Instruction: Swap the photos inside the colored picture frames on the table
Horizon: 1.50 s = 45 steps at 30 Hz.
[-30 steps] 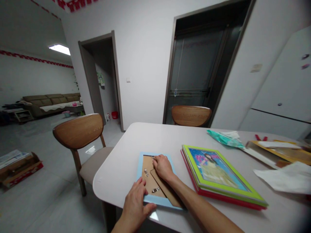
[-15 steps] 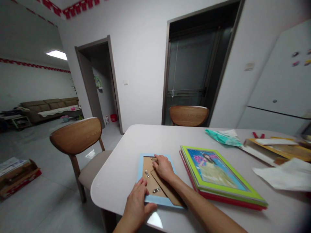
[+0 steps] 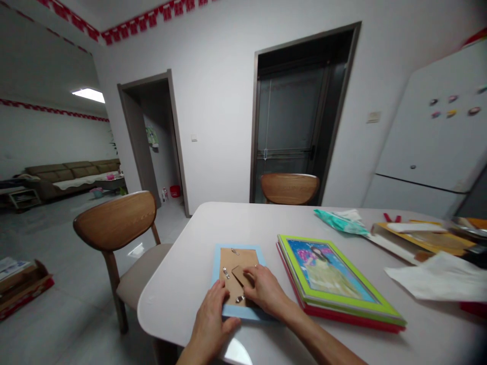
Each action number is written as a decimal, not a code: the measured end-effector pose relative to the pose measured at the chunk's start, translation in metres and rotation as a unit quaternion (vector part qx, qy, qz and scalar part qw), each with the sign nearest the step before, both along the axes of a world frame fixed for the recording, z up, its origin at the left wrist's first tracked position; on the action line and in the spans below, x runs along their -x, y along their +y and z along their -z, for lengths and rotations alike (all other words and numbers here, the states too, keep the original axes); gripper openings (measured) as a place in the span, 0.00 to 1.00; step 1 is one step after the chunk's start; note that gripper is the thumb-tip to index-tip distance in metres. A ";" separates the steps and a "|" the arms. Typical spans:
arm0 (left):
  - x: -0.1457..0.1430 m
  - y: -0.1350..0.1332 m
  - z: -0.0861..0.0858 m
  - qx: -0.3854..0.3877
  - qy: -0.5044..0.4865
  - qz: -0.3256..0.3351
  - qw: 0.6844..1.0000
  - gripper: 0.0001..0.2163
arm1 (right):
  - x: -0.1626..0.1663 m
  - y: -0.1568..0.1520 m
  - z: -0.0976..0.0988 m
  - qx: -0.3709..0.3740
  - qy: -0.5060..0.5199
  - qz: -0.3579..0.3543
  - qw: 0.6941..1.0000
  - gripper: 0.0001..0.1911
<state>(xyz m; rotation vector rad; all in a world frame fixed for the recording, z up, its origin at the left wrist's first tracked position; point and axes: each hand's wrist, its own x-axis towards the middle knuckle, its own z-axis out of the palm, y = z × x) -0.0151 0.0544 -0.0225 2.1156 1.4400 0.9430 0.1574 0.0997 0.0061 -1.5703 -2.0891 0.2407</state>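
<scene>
A light blue picture frame (image 3: 218, 261) lies face down on the table, its brown backing board (image 3: 238, 256) showing. Small metal clips sit along the board: a top clip (image 3: 235, 251), a left clip (image 3: 226, 273) and a bottom clip (image 3: 240, 299). My left hand (image 3: 213, 314) holds the frame's lower left corner, fingers on the left edge and thumb by the bottom edge. Over the right side of the board is my right hand (image 3: 268, 291), its bent fingers touching the board around the support leg (image 3: 239, 276), thumb and forefinger apart. It partly hides the leg and the right edge.
Right of the blue frame lies a stack of picture frames, a green one (image 3: 335, 276) with a picture on top. Beyond are a teal wrapper (image 3: 338, 222), yellow packaging (image 3: 437, 238) and white paper (image 3: 441, 276). Wooden chairs stand at the left (image 3: 117, 223) and far side (image 3: 291, 188).
My right hand has moved from the top clip down toward me, to the board's right side. My left hand keeps the lower left corner. The view has shifted slightly.
</scene>
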 end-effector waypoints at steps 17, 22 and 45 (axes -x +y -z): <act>0.097 0.013 -0.029 0.172 -0.344 -0.127 0.914 0.11 | 0.000 -0.023 -0.007 -0.017 0.044 0.009 0.999 0.17; 0.129 0.023 -0.021 0.178 -0.267 -0.179 0.930 0.08 | -0.029 -0.012 0.018 0.000 -0.037 0.101 0.994 0.23; -0.043 -0.018 -0.065 -0.133 -0.053 0.005 0.990 0.20 | 0.007 -0.047 -0.069 0.223 0.593 0.004 0.774 0.40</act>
